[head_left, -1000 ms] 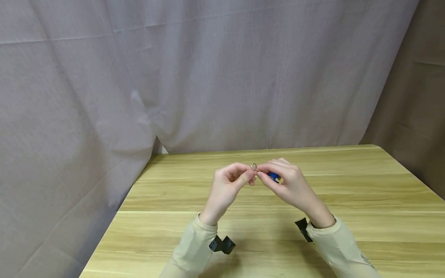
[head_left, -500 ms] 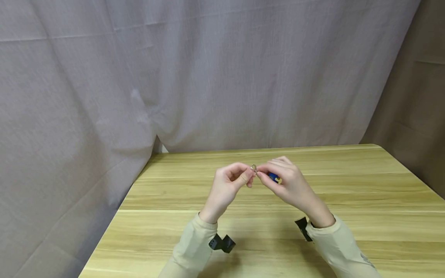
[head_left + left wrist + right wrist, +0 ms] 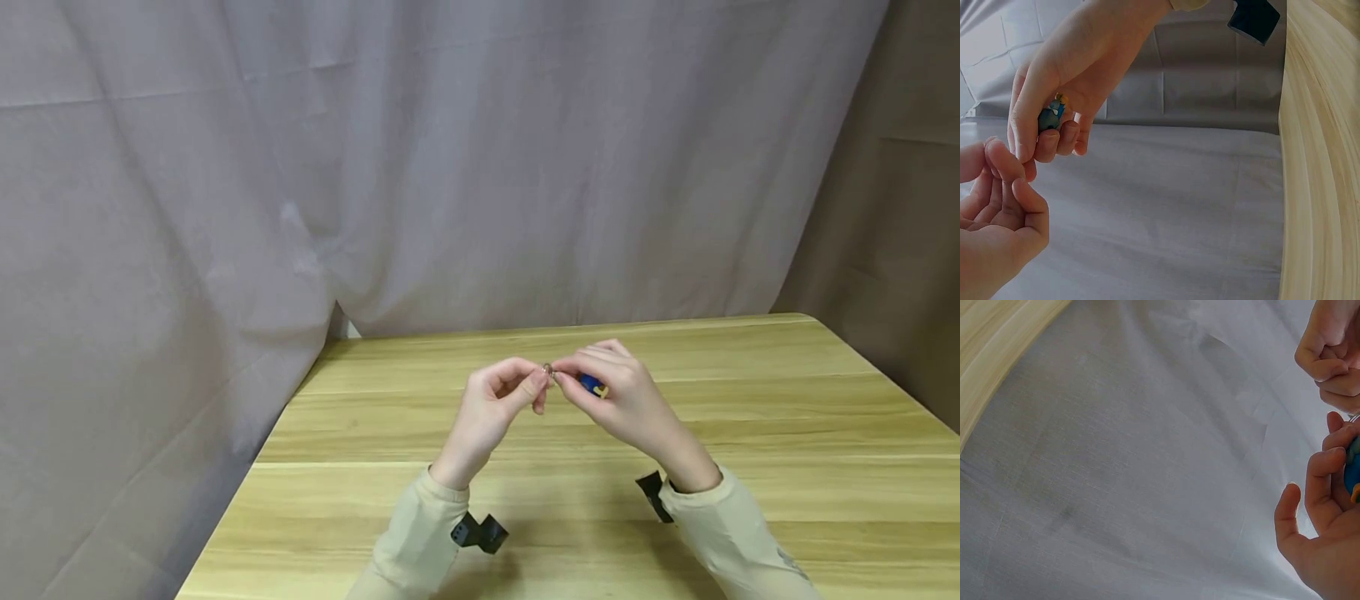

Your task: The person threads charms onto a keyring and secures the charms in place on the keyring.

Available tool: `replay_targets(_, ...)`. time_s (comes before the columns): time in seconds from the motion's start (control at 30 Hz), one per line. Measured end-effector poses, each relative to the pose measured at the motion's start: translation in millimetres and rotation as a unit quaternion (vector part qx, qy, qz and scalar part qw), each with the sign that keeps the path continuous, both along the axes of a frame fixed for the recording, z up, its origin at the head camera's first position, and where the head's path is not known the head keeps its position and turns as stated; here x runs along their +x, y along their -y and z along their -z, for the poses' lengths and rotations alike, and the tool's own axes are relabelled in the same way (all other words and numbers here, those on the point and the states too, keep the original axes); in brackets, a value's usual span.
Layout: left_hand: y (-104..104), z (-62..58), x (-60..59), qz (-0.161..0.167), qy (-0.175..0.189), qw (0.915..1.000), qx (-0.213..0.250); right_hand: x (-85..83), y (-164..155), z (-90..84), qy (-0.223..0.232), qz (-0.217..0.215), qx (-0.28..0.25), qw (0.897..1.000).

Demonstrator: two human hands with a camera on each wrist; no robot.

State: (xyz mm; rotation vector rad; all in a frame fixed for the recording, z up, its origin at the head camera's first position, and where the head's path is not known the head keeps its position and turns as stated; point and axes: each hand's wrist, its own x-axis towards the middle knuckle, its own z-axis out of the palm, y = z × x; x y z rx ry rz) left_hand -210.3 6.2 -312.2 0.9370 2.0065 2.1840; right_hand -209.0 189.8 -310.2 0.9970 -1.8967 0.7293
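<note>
- Head view: above the pale, grained wooden table [image 3: 750, 417], left hand [image 3: 491, 408] and right hand [image 3: 626, 400] meeting fingertip to fingertip, both pinching a small thin metal ring [image 3: 548, 370]; blue and yellow figure [image 3: 592, 384] tucked under curled right fingers.
- Left wrist view: small rounded blue figure [image 3: 1052, 115] clasped in curled right fingers [image 3: 1047, 140]; ring not discernible.
- Right wrist view: creased grey cloth backdrop [image 3: 1147, 456]; left fingers [image 3: 1329, 362] curled tight.
</note>
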Motion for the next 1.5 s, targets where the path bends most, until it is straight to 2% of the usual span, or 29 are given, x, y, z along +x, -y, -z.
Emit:
replay_targets(0.1,0.6,0.1,1.5,-0.003,-0.009,0.9999,-0.009,1.4,0.1,-0.6,0.014,0.002,-0.009,1.0)
replay_targets(0.3,0.9,1.8,1.7,-0.016,-0.062,0.9963,-0.058,6.1,-1.2,-1.8,0.055,-0.003,-0.035,0.998)
replay_targets(0.43,1.3,2.7,0.1,-0.017,-0.077,0.9961,-0.04,6.9,-2.3,-3.2,0.069,-0.017,-0.047,0.996)
replay_targets(0.7,0.9,2.6,-1.6,0.012,-0.059,0.9981,0.017,6.7,-3.2,-5.1,0.065,-0.029,-0.027,0.997)
replay_targets(1.0,2.1,0.4,-1.1,0.02,-0.033,0.9989,0.026,6.0,-2.7,-6.4,0.016,-0.038,0.0,0.999)
replay_targets(1.5,7.1,-0.9,0.5,0.047,0.0,0.9987,0.019,5.4,-2.1,-4.5,-0.012,-0.042,0.021,0.999)
